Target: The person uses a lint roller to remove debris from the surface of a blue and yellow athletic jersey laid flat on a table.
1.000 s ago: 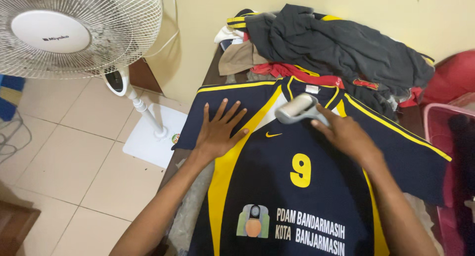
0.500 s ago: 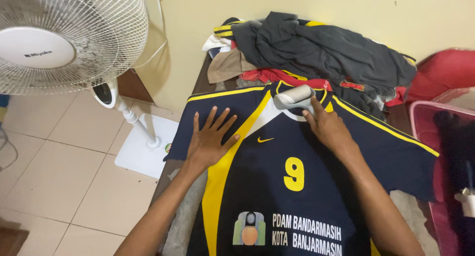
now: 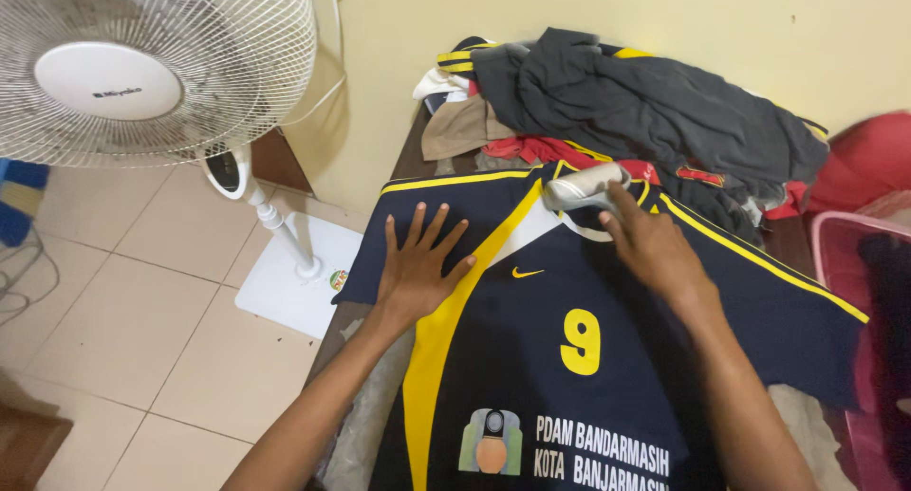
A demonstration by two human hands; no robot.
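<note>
A dark navy sports jersey (image 3: pixel 569 358) with yellow stripes lies flat, front side up, on a table (image 3: pixel 410 149) next to the wall. The left hand (image 3: pixel 418 263) rests on the jersey at its left shoulder part, palm down, all fingers stretched and spread, grasping nothing. The right hand (image 3: pixel 655 249) is at the collar of the jersey, and its fingers are closed around the handle of a small grey handheld steam iron (image 3: pixel 584 187). The head of the iron lies on the collar zone, pointing to the left (the handle itself is mostly hidden by the hand).

Behind the jersey, at the far end of the table, there is a pile of clothes (image 3: pixel 636 102): dark grey on top, with red, beige and yellow-striped pieces under it. A pink plastic basket (image 3: pixel 840 240) stands at the right side. On the tiled floor (image 3: pixel 142 292) at the left stands a white pedestal fan (image 3: pixel 152 69).
</note>
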